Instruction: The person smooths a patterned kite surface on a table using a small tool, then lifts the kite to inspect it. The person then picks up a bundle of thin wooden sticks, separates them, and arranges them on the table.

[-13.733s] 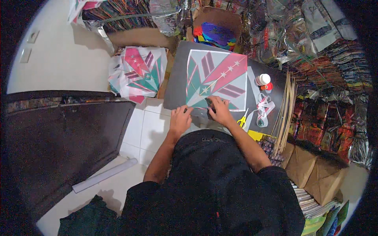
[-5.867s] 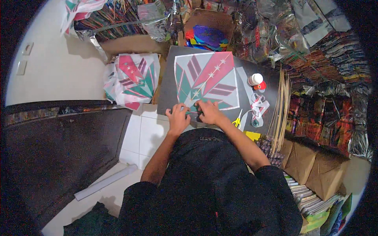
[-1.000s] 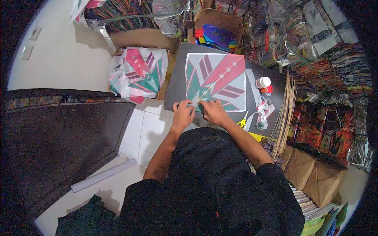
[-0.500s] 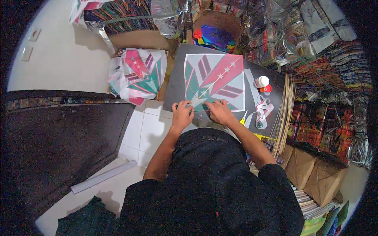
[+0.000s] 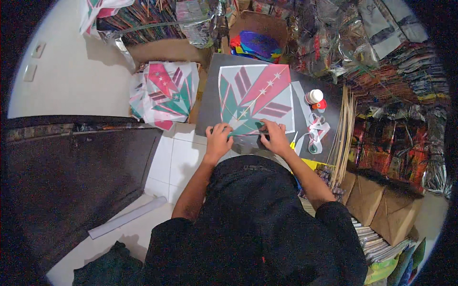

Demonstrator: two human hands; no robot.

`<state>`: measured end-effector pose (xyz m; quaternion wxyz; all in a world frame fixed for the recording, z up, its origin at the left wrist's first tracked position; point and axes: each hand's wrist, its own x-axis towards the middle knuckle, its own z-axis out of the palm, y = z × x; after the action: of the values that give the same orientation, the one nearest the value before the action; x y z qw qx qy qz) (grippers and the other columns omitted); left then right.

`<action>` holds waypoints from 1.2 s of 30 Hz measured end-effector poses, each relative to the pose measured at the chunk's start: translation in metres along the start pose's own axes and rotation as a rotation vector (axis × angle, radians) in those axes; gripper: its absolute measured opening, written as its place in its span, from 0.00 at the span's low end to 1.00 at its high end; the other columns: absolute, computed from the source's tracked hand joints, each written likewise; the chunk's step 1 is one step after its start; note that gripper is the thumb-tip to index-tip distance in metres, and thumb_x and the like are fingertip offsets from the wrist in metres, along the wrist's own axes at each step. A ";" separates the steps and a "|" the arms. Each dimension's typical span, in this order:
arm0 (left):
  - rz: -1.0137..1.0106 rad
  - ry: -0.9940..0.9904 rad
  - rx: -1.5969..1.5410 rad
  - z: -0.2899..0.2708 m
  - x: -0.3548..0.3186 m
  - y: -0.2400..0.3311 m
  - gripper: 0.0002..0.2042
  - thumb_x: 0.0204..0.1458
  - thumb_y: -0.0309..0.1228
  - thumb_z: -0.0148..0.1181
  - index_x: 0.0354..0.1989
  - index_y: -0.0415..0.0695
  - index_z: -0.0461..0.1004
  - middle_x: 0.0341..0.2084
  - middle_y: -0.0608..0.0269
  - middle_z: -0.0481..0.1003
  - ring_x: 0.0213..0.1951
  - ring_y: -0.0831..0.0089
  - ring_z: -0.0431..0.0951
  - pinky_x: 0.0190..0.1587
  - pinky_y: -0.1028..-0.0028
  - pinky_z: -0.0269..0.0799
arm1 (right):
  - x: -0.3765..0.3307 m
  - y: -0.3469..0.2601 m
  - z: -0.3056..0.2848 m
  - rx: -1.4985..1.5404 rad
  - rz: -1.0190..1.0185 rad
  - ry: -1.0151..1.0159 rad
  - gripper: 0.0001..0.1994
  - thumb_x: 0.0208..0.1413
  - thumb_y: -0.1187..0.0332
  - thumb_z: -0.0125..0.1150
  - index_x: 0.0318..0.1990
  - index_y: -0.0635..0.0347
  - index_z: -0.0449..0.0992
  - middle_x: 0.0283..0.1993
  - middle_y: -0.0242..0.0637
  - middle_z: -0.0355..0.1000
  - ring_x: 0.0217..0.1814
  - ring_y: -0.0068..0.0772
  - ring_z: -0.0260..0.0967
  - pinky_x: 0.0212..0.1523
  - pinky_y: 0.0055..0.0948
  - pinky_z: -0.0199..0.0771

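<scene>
Room: packed work area, with bundled stock along the far and right sides and a pale tiled floor (image 5: 157, 162) to the left. Work surface: dark grey table (image 5: 207, 102).

Kite sheet (image 5: 252, 89), printed in pink, green, maroon and pale grey with white stars, lies on the table directly ahead of the person, its near edge at the table's near side. A thin light stick (image 5: 254, 101) runs diagonally over it from the far right corner toward the near left.

Left hand (image 5: 219, 141): at the near left corner of the sheet, fingers bent. Right hand (image 5: 276, 137): on the sheet's near edge, toward the right, fingers curled and thumb below them. The hands stand apart. The near edge is small and partly covered, so whether either hand pinches it or merely presses cannot be determined.

Right of the sheet: yellow-handled scissors (image 5: 293, 142) just beside the right hand, white jar (image 5: 314, 97) with a red item (image 5: 319, 104) next to it, tangled pale strips (image 5: 316, 134), and a bundle of thin sticks (image 5: 344, 138). Similar printed sheets (image 5: 165, 93) are piled left of the table.
</scene>
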<state>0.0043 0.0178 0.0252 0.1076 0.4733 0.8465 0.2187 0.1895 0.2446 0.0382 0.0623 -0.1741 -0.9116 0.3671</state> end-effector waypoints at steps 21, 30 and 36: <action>-0.015 0.030 0.006 -0.002 -0.001 0.007 0.07 0.53 0.36 0.69 0.38 0.51 0.85 0.54 0.65 0.75 0.63 0.62 0.70 0.65 0.44 0.52 | 0.051 -0.048 0.061 -0.038 -0.092 -0.225 0.39 0.53 0.69 0.72 0.73 0.48 0.63 0.44 0.31 0.79 0.57 0.45 0.72 0.58 0.49 0.59; -0.013 0.015 0.025 -0.002 0.001 0.003 0.07 0.55 0.35 0.69 0.40 0.51 0.84 0.56 0.64 0.75 0.63 0.61 0.70 0.66 0.43 0.52 | 0.055 -0.048 0.069 -0.080 -0.094 -0.207 0.36 0.53 0.68 0.71 0.71 0.48 0.65 0.43 0.35 0.79 0.55 0.47 0.74 0.56 0.49 0.60; -0.019 0.015 0.004 -0.002 0.000 0.006 0.07 0.55 0.35 0.68 0.40 0.51 0.84 0.55 0.64 0.75 0.63 0.61 0.70 0.66 0.43 0.52 | 0.053 -0.045 0.065 -0.087 -0.141 -0.175 0.33 0.55 0.66 0.68 0.69 0.53 0.66 0.45 0.43 0.80 0.54 0.49 0.76 0.52 0.52 0.60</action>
<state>0.0081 0.0206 0.0299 0.1024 0.4639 0.8521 0.2197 0.1122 0.1914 0.0212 0.0007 -0.0793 -0.9387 0.3355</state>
